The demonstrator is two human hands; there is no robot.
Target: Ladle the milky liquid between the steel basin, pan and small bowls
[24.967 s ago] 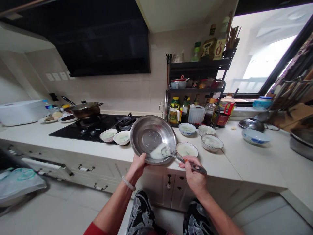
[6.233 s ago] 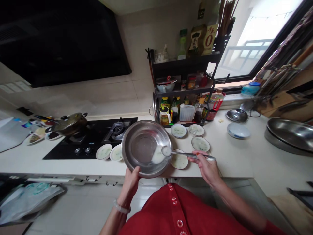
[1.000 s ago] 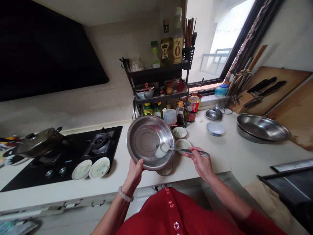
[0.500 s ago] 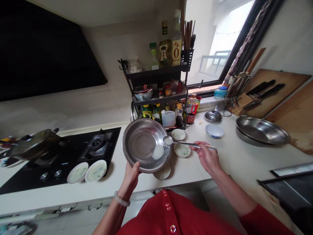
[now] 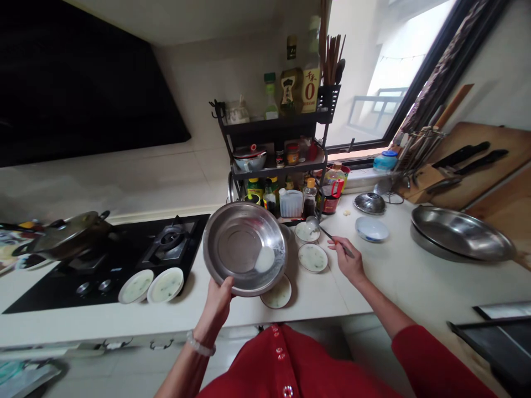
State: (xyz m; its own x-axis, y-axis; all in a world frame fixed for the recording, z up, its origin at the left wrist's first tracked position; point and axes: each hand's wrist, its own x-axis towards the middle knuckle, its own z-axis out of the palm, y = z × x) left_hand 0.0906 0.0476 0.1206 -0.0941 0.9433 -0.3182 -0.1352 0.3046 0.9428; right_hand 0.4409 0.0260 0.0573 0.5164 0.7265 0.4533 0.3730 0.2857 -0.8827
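My left hand (image 5: pixel 219 301) grips the near rim of a wide steel basin (image 5: pixel 240 249), tilted so that a small pool of white liquid (image 5: pixel 264 260) gathers at its right side. In my right hand (image 5: pixel 349 262) is a ladle (image 5: pixel 312 224), its head over the rear bowl (image 5: pixel 307 232). A second bowl (image 5: pixel 312 258) with pale liquid and green bits stands just in front of that one. Partly under the basin is a third bowl (image 5: pixel 277 293). Two more filled bowls, one left (image 5: pixel 136 286) and one right (image 5: pixel 165 284), rest at the hob's front edge.
A black gas hob (image 5: pixel 136 249) with a lidded pot (image 5: pixel 74 235) lies left. Behind the basin stands a spice rack (image 5: pixel 274 122) with bottles. To the right are a white dish (image 5: pixel 371 229), steel pans (image 5: pixel 462 232) and a knife block (image 5: pixel 427 182).
The ladle has moved from the basin's right rim to over the rear bowl, and its handle now slants toward me. My left hand still holds the tilted basin. The view has shifted slightly.
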